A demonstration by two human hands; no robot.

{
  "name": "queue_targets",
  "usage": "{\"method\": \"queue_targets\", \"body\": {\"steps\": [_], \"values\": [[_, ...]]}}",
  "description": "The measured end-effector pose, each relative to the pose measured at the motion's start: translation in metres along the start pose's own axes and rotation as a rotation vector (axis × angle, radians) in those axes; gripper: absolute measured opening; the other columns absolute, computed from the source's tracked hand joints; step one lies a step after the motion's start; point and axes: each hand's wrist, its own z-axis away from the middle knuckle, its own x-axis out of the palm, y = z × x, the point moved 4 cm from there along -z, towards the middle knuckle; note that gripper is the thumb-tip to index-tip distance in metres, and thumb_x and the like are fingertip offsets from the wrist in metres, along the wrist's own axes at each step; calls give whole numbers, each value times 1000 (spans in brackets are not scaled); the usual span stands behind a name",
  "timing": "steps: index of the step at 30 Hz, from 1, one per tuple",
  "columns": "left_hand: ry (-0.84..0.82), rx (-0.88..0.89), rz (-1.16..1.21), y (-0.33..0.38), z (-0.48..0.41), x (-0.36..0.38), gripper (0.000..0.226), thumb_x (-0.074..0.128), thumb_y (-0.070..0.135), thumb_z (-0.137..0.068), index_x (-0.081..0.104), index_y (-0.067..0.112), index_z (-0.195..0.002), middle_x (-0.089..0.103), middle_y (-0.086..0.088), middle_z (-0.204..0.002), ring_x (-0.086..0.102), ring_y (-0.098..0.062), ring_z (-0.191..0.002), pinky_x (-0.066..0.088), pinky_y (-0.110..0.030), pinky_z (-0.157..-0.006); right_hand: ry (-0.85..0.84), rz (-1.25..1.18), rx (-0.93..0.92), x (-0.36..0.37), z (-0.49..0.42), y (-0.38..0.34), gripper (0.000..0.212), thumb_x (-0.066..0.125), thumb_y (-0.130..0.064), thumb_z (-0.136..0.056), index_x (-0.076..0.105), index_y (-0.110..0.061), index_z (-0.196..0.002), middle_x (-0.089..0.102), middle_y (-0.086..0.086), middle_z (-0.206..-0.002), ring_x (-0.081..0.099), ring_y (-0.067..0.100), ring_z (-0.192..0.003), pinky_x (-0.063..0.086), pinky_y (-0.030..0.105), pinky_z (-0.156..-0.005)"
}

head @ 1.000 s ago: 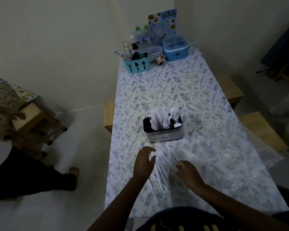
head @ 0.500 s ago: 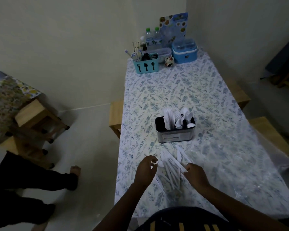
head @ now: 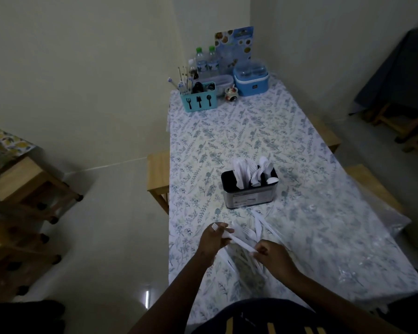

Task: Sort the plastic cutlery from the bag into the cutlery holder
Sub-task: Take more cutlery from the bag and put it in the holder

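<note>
Plastic cutlery (head: 253,233) lies loose on the bench (head: 251,131) just before the cutlery holder (head: 250,189), one white fork (head: 239,242) pinched at either end by left hand (head: 214,241) and right hand (head: 273,257).

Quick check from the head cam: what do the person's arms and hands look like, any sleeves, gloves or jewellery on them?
Both forearms are bare up to the frame edge, with no sleeves in view. The left hand and right hand wear no gloves, and no watch, ring or bracelet shows, though the light is dim. Below them is a dark garment with yellowish stripes.
</note>
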Motion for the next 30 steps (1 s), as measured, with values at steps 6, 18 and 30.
{"method": "queue_targets", "body": {"steps": [6, 18, 30], "values": [[70, -23, 22, -5, 5, -25, 20, 48, 20, -99, 61, 8, -89, 72, -9, -84, 66, -20, -81, 53, -26, -68, 176, 98, 103, -2, -4, 25, 17, 66, -13, -85, 58, -23, -73, 58, -6, -75, 58, 9, -71, 39, 20, -63], [-24, -115, 95, -7, 14, -46, 38, 43, 27, -101, 61, 4, -76, 64, -14, -84, 63, -22, -84, 55, -29, -75, 144, 212, 146, 16, -14, 27, 20, 73, -20, -78, 55, -21, -69, 56, -4, -72, 54, 12, -68, 40, 27, -61], [-3, -199, 126, -17, 7, -49, 33, 44, 29, -100, 57, -1, -95, 57, -25, -108, 62, -32, -95, 59, -29, -68, -6, -99, 215, 19, -8, 19, 20, 64, -11, -85, 59, -17, -67, 59, -6, -67, 54, 7, -62, 38, 14, -56]]}}
